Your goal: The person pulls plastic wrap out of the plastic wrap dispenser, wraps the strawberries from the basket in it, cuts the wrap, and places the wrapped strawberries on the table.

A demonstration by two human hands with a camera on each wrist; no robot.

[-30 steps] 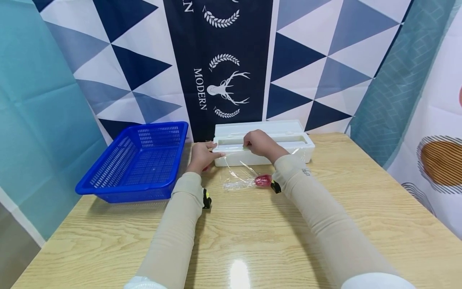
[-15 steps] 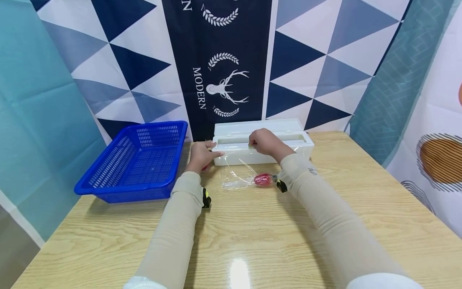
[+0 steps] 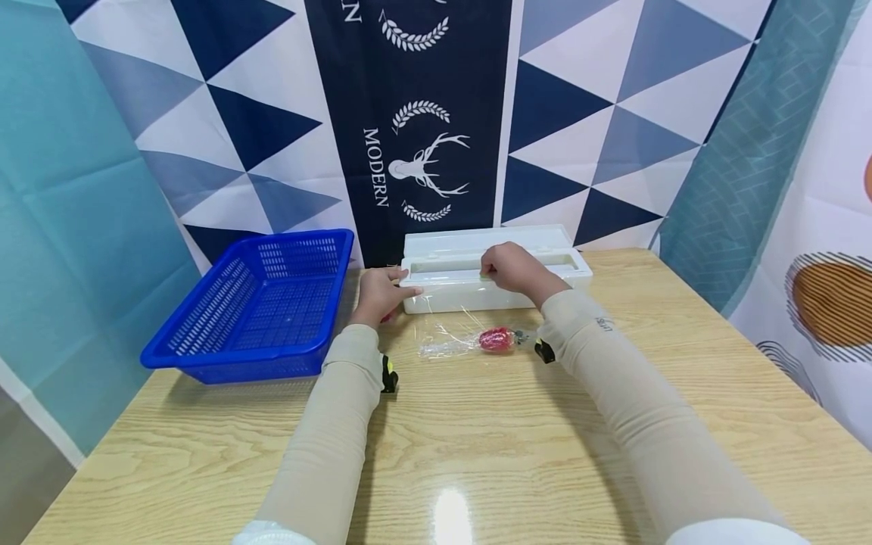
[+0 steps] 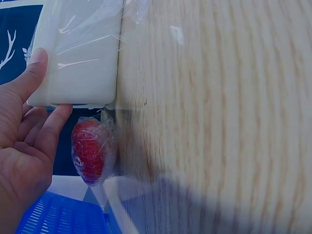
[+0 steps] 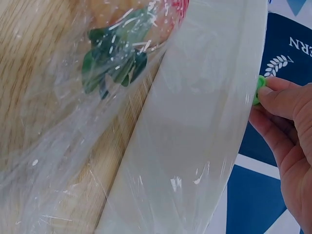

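A long white cling film dispenser (image 3: 477, 297) stands at the back of the table with its lid (image 3: 487, 241) raised. My left hand (image 3: 378, 294) holds its left end, thumb on the front. My right hand (image 3: 512, 266) pinches a small green slider (image 5: 260, 90) on the front top edge. Clear film (image 5: 53, 146) hangs down the front onto the table. A film-covered red, strawberry-like piece with green leaves (image 3: 497, 340) lies before the dispenser. Another wrapped red piece (image 4: 91, 151) lies by the dispenser's left end, mostly hidden below my left hand in the head view.
To the left sits a blue plastic basket (image 3: 316, 350) with slotted walls. Patterned cloth (image 3: 579, 113) hangs right behind the dispenser. The wooden table (image 3: 436, 439) extends toward me in front.
My right hand has slid to the right along the dispenser's front edge, baring the green slider and more of the red piece's leaves. The left hand has stayed at the left end.
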